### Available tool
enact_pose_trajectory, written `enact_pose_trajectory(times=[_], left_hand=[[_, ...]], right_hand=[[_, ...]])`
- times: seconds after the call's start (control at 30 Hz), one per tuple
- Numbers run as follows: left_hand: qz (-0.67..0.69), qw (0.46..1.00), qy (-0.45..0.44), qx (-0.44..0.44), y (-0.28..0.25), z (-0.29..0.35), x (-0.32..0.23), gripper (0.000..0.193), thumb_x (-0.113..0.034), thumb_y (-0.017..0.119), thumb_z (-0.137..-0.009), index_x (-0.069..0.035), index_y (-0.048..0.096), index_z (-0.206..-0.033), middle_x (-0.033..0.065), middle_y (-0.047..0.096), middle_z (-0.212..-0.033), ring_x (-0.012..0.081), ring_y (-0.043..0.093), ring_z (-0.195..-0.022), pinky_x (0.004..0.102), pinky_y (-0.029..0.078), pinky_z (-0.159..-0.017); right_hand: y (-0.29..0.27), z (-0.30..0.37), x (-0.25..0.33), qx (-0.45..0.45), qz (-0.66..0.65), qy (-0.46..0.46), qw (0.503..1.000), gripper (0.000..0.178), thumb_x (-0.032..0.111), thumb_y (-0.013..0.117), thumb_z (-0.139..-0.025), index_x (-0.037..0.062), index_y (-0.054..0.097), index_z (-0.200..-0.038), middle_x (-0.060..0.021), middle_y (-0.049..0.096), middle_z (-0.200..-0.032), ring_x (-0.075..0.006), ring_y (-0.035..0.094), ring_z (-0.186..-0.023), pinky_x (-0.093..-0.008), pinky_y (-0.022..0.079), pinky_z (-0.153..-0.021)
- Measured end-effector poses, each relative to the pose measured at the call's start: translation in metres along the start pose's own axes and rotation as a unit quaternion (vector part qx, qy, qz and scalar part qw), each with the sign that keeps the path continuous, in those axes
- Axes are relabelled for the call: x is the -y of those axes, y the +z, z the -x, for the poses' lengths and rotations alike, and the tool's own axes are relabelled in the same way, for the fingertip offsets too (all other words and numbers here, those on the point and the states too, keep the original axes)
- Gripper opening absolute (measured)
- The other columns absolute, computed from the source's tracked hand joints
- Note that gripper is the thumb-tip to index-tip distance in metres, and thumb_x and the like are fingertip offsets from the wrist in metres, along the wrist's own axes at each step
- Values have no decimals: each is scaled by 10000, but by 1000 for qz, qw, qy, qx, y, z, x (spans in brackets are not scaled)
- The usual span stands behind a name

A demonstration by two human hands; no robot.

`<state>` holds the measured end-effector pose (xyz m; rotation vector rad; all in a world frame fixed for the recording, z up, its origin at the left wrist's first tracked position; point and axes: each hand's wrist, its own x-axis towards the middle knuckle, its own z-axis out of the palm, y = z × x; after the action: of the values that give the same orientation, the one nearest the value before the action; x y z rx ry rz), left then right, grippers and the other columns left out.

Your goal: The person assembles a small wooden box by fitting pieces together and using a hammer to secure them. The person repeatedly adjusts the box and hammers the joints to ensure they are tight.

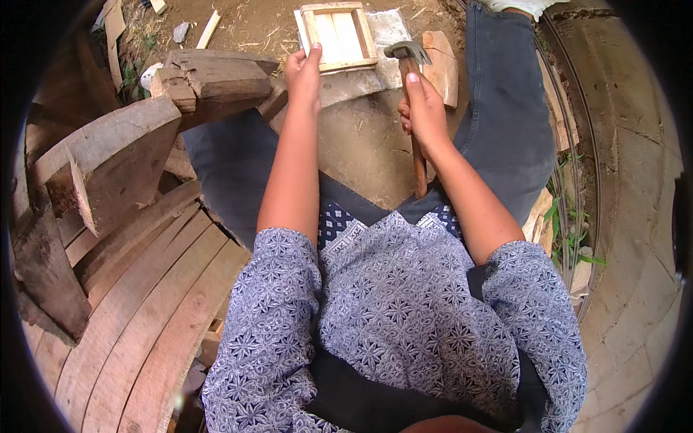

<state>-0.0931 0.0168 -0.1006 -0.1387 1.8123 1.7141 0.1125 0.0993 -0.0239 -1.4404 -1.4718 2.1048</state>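
Note:
My left hand [304, 73] grips the left side of a small, shallow wooden box [338, 35], its thumb over the frame edge. The box is pale wood, with a raised rim around a slatted panel. In my right hand [424, 108] is a claw hammer [409, 77], held around its brown wooden handle with the metal head up. The hammer head is just right of the box and apart from it. Under and beside the box lies a flat, whitish slab [390, 32]. My fingers under the box are partly hidden.
A wood block [441, 68] stands right of the hammer. Rough timbers [216, 79] and a heavy beam [108, 141] lie at the left, above long planks [155, 310]. Wood scraps [208, 29] litter the dirt ground. Thin rods [588, 144] run along the concrete at right.

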Motion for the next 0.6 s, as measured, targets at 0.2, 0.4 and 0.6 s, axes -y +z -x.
enact_pose_trajectory(times=[0.2, 0.4, 0.6], left_hand=[[-255, 960, 104, -55, -35, -21, 35, 480, -416, 754, -863, 40, 753, -1013, 144, 754, -966, 222, 712, -876, 347, 530, -833], [-141, 986, 74, -45, -27, -15, 33, 556, -335, 852, -807, 84, 660, -1118, 167, 729, -980, 196, 693, -856, 311, 548, -776], [-143, 988, 51, -6, -32, -21, 39, 554, -341, 843, -822, 30, 608, -1159, 109, 686, -926, 167, 646, -800, 310, 527, -711]], right_hand=[[9, -16, -13, 64, 82, -33, 994, 447, 427, 472, -1057, 134, 515, -1392, 27, 450, -677, -63, 383, -496, -236, 347, -450], [32, -20, 5, 74, 264, -183, 944, 535, 358, 514, -1017, 54, 497, -1457, -182, 712, -931, -293, 687, -829, -407, 520, -796], [61, -3, 78, 151, 346, -283, 882, 480, 311, 518, -1004, 49, 528, -1406, -250, 691, -891, -403, 690, -824, -452, 521, -778]])
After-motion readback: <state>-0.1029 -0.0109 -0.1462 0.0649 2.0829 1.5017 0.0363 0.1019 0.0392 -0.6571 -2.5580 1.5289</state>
